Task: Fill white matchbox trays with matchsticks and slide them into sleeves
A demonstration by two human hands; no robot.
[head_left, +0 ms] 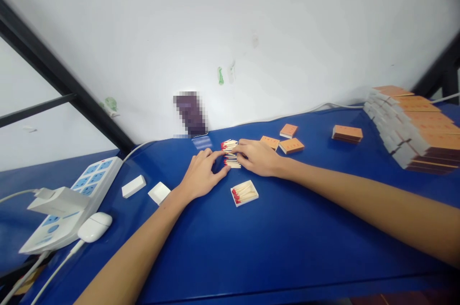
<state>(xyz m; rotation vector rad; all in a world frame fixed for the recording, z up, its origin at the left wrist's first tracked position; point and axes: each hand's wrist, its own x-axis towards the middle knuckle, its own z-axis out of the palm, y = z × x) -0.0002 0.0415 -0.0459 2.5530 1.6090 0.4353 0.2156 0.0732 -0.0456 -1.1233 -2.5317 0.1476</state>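
A loose pile of red-headed wooden matches (233,163) lies on the blue table between my two hands. My left hand (203,171) is at the red-headed side, thumb and index finger apart and touching the pile's edge. From the opposite side, my right hand (257,157) has its curled fingers pressed together on matches at the pile's middle. Just in front of the pile is an open white matchbox tray (256,191) with several matches in it, heads to the left. Two more white trays, one on its side (133,186) and one flat (159,193), lie left of my left wrist.
Several orange matchboxes (292,145) lie beyond my right hand, with a small stack (347,133) farther right. A large matchbox stack (431,128) stands at the right. A power strip (97,175) and white earphone case (95,227) are left. A blurred-out phone (192,113) leans on the wall.
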